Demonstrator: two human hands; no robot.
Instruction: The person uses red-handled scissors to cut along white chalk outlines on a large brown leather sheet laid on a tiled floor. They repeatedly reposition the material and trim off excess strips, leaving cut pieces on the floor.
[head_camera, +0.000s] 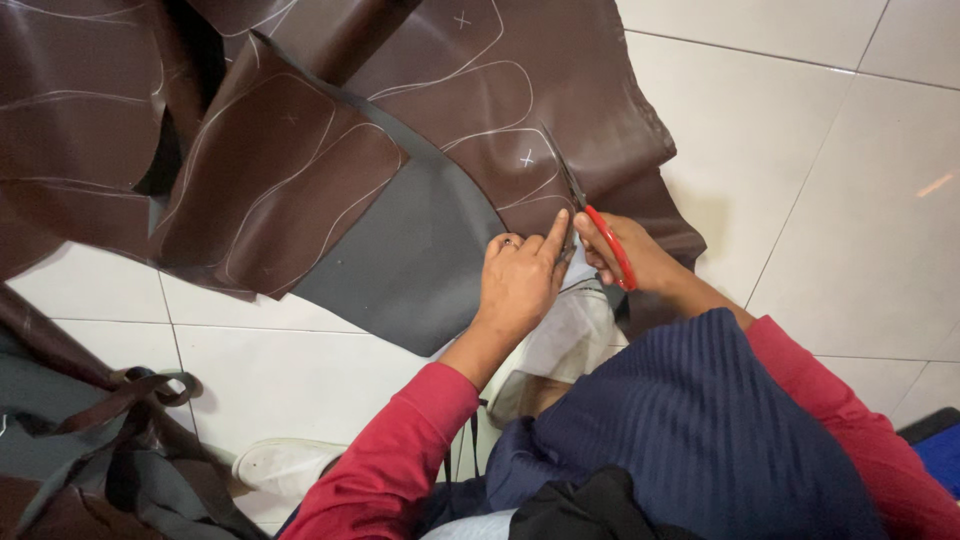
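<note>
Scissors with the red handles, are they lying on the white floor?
No, the red-handled scissors are held in the right hand, their blades over the brown leather sheet.

Dark brown leather sheet — white chalk outlines and small crosses, grey underside showing at centre. Scissors have red handles. Red sleeves, navy ribbed vest at five o'clock — white floor tiles, grey grout.

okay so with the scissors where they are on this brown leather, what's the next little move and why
Probably close the scissors and advance along the chalk line. The right hand grips the red handles, the blades point up along a drawn outline on the brown leather, and the left hand pins the sheet beside the cut.
</note>
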